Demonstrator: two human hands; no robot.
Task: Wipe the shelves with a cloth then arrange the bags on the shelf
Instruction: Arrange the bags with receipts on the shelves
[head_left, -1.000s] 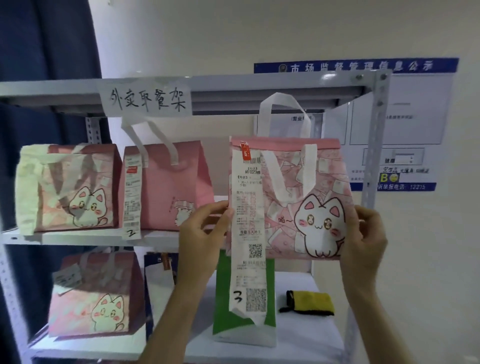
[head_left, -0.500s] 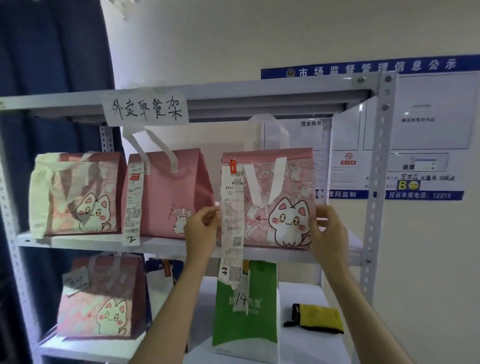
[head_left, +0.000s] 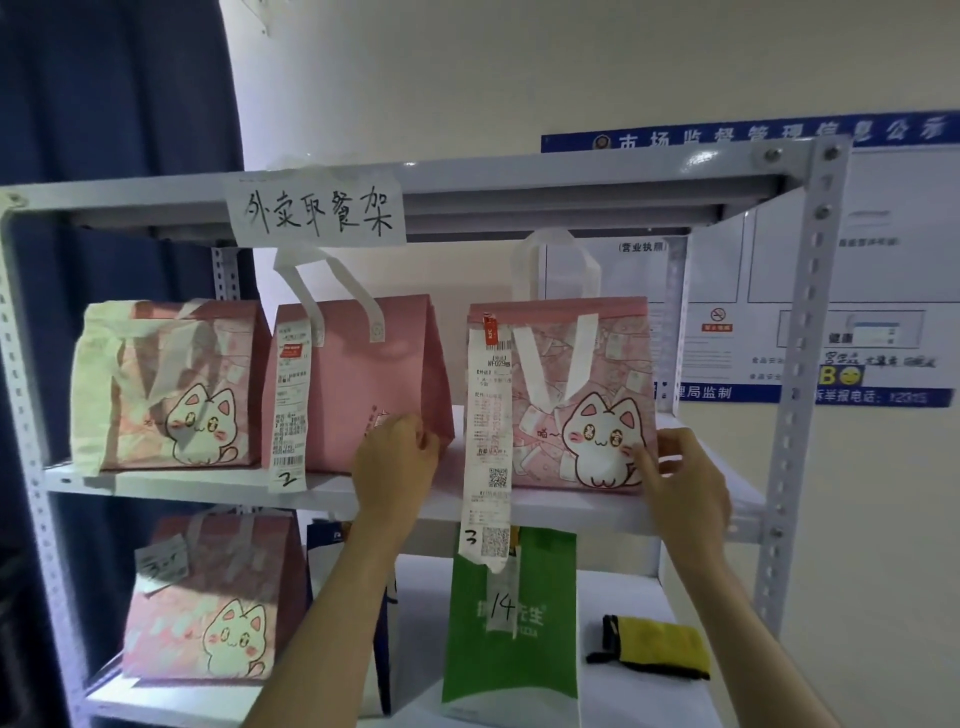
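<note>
Since prior frame, cat bag (head_left: 582, 395) sat on middle shelf (head_left: 696, 499), right of plain pink bag (head_left: 363, 384), w/ left hand (head_left: 395, 462) loosely curled & empty beside it, right hand (head_left: 680, 483) fingertips touching its right edge.

Two bare forearms rise from the lower edge of the view, with no sleeves, watch or bracelet showing. The left hand (head_left: 396, 464) and right hand (head_left: 687, 488) wear no gloves or rings, and the nails look short and plain.
</note>
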